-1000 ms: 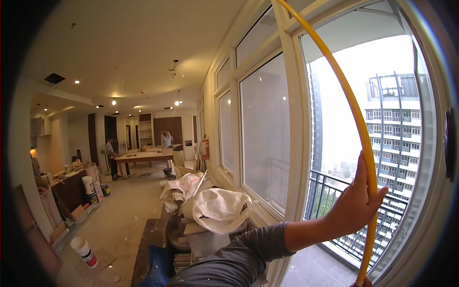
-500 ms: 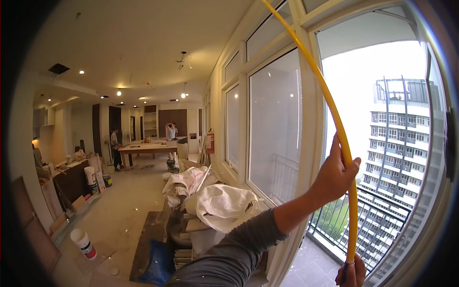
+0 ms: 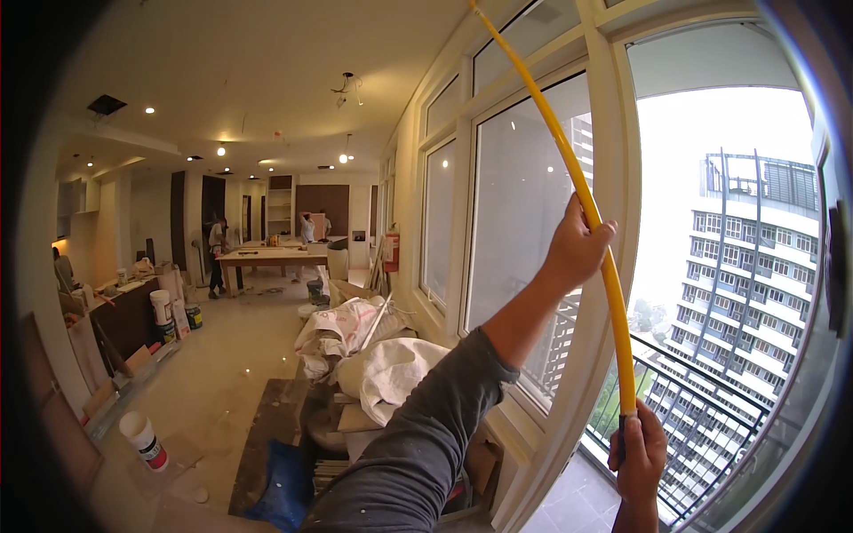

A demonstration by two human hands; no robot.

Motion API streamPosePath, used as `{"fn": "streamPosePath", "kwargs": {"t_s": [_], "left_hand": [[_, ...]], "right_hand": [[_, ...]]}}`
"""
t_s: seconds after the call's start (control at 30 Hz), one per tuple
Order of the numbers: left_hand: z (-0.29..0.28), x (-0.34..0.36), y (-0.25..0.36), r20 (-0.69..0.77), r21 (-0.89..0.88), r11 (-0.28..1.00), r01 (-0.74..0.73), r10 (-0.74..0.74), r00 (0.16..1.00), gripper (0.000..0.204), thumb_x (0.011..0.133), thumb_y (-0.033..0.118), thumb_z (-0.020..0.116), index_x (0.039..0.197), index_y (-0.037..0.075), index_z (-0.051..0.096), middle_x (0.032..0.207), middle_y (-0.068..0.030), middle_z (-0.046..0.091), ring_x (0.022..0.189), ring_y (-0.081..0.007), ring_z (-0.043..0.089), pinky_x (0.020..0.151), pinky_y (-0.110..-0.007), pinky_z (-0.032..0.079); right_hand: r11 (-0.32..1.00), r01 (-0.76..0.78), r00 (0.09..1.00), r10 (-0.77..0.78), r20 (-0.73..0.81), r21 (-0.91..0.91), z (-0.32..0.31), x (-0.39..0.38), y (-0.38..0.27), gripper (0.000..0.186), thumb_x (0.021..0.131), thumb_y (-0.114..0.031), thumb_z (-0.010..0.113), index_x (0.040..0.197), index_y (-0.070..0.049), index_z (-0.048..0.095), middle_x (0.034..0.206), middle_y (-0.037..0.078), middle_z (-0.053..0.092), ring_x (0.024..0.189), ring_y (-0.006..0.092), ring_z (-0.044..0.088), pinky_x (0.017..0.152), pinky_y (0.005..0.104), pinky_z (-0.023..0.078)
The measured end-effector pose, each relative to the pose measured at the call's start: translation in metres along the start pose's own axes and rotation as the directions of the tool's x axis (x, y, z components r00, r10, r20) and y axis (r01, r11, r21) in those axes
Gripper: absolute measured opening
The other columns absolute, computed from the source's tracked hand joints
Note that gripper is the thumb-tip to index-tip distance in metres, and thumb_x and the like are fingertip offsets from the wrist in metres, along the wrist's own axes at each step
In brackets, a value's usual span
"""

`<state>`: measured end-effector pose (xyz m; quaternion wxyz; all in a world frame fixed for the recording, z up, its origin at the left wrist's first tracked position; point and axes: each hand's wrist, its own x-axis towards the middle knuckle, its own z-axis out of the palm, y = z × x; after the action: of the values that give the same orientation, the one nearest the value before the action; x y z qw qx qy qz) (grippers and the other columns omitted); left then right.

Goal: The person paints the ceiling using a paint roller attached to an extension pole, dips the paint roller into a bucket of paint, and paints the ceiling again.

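Note:
A long, curved yellow pole [image 3: 617, 311] runs from the lower right up toward the ceiling, in front of the white-framed windows [image 3: 524, 222]. My left hand [image 3: 573, 244] grips its middle, arm raised in a dark grey sleeve. Lower down, my right hand [image 3: 635, 453] is wrapped round the pole's dark lower end. Behind the right hand is the open balcony doorway, with a black railing [image 3: 702, 417] and tower blocks outside.
White sacks [image 3: 395, 373] and boards are piled below the windows. A white bucket [image 3: 142, 440] stands on the left floor [image 3: 213, 373]. Farther back are a cluttered counter [image 3: 115, 329], co-workers [image 3: 216, 244] and a large worktable [image 3: 271, 251].
My left hand has moved up and leftward with the pole, whose top now leans farther left. My right hand has risen into fuller view, gripping the lower end.

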<state>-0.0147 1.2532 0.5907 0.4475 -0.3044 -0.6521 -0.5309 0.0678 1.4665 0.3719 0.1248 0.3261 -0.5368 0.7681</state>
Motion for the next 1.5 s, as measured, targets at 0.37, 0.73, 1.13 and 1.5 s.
{"fn": "streamPosePath", "kwargs": {"t_s": [0.37, 0.73, 1.13, 1.5], "left_hand": [[-0.086, 0.096, -0.108, 0.022, -0.036, 0.998, 0.058, -0.057, 0.998, 0.039, 0.093, 0.019, 0.066, 0.119, -0.005, 0.048, 0.091, -0.0111, 0.057, 0.07, -0.0181, 0.064, 0.057, -0.029, 0.059], [-0.146, 0.151, -0.173, -0.029, 0.045, 0.989, 0.138, -0.136, 0.99, 0.028, 0.093, 0.019, 0.066, 0.11, 0.0, 0.054, 0.089, -0.0089, 0.061, 0.073, -0.0183, 0.065, 0.06, -0.032, 0.059], [-0.096, 0.101, -0.136, 0.032, 0.01, 0.996, 0.087, -0.088, 0.996, 0.041, 0.094, 0.02, 0.067, 0.121, -0.003, 0.047, 0.091, -0.0094, 0.058, 0.069, -0.0162, 0.064, 0.055, -0.029, 0.058], [0.027, -0.019, -0.03, 0.12, -0.026, 0.998, -0.061, 0.064, 0.991, 0.054, 0.096, 0.02, 0.064, 0.138, -0.001, 0.037, 0.086, -0.0033, 0.052, 0.074, -0.01, 0.057, 0.066, -0.027, 0.054]], "right_hand": [[0.999, 0.03, 0.996, -0.027, 0.079, -0.035, 0.069, 0.124, 0.058, 0.042, 0.105, -0.018, 0.054, 0.138, 0.007, 0.051, 0.07, 0.0, 0.055, 0.052, 0.0041, 0.047, 0.046, 0.0189, 0.038], [0.986, 0.099, 0.993, -0.089, 0.075, -0.138, 0.114, 0.217, 0.117, 0.04, 0.104, -0.022, 0.058, 0.135, 0.003, 0.057, 0.067, -0.003, 0.054, 0.053, 0.0035, 0.046, 0.05, 0.0213, 0.038], [1.0, -0.005, 0.998, 0.006, 0.055, -0.022, 0.071, 0.144, 0.088, 0.04, 0.104, -0.019, 0.057, 0.136, 0.005, 0.055, 0.069, -0.001, 0.055, 0.054, 0.0038, 0.048, 0.046, 0.0196, 0.039], [0.999, 0.035, 0.998, -0.035, -0.045, 0.013, -0.038, -0.016, 0.05, 0.039, 0.104, -0.013, 0.052, 0.137, 0.007, 0.051, 0.069, 0.002, 0.051, 0.045, 0.0068, 0.045, 0.037, 0.0216, 0.035]]}}
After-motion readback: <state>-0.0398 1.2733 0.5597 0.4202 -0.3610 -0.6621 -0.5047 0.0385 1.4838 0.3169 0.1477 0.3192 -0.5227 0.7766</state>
